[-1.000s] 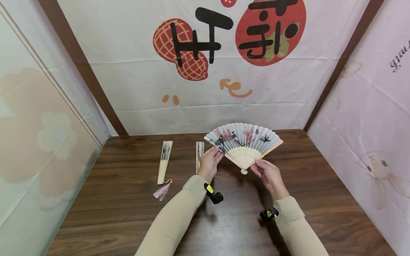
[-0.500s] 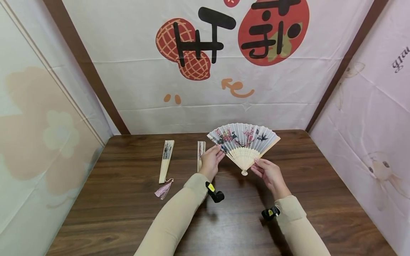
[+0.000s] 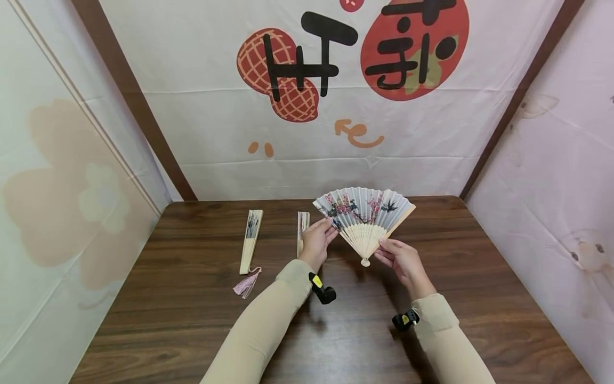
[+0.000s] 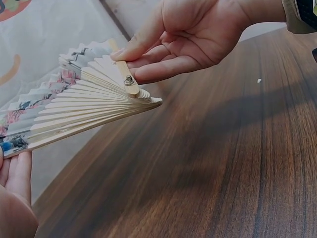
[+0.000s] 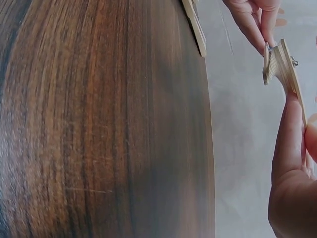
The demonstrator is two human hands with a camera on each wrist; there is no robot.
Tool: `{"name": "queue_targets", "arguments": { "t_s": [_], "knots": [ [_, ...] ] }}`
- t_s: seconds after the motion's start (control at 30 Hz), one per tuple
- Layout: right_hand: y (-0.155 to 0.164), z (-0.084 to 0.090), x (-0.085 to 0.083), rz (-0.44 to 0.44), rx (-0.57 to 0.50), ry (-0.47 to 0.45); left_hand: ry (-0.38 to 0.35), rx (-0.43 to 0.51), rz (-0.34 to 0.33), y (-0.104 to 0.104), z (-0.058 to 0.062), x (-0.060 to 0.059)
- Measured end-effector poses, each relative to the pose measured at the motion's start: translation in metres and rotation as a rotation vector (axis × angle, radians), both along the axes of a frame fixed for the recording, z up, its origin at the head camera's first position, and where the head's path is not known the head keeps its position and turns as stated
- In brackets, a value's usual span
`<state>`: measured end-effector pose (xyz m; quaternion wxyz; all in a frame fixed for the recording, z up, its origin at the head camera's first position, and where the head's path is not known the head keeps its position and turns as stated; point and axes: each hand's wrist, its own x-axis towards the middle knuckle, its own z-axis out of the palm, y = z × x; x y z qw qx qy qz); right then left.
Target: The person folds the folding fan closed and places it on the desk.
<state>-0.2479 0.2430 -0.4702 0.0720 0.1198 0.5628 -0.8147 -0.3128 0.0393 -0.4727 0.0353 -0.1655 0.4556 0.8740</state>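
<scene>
A folding fan [image 3: 360, 232] with pale ribs and a leaf of pink blossom and dark birds is partly spread above the table, its pivot end downward. My left hand [image 3: 317, 242] pinches its left edge near the leaf. On the other side, my right hand [image 3: 403, 264] grips the right outer rib between thumb and fingers. In the left wrist view, the metal pivot pin [image 4: 129, 80] shows below the right thumb. Behind my left hand lies a second, folded fan [image 3: 303, 221], its lower part hidden. Another folded fan [image 3: 251, 242] lies farther left, with a pink tassel [image 3: 247, 284].
The dark wooden table [image 3: 364, 336] meets a white printed cloth [image 3: 240, 176] at its back edge. Cloth walls also stand at left and right. A small white speck [image 4: 259, 80] is on the tabletop in the left wrist view.
The held fan's spread has narrowed a little, its two outer edges drawing closer together. Both hands keep their hold. The head view has shifted slightly.
</scene>
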Motion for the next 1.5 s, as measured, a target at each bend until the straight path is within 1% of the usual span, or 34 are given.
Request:
{"name": "queue_targets", "arguments": {
  "t_s": [0.2,0.37,0.63,0.87,1.13,1.5],
  "knots": [
    [-0.0009,-0.0036,0.0022,0.013,-0.004,0.001,0.022,-0.026,-0.011,0.0005,-0.0039,0.0017],
    [-0.0027,-0.0043,0.0021,0.023,-0.001,0.010,0.033,-0.029,-0.012,-0.0002,-0.0053,0.0008],
    [-0.0048,-0.0064,0.0021,0.044,0.036,0.019,0.027,-0.038,-0.023,-0.0014,-0.0081,0.0024],
    [-0.0070,-0.0084,0.0003,0.063,0.077,0.018,0.016,-0.043,-0.033,-0.0012,-0.0104,0.0014],
    [-0.0070,-0.0076,-0.0001,0.102,0.091,0.019,0.017,-0.062,-0.043,-0.0010,-0.0101,0.0015],
    [-0.0073,-0.0072,-0.0013,0.108,0.102,0.012,0.003,-0.070,-0.056,-0.0009,-0.0084,0.0017]
  ]
}}
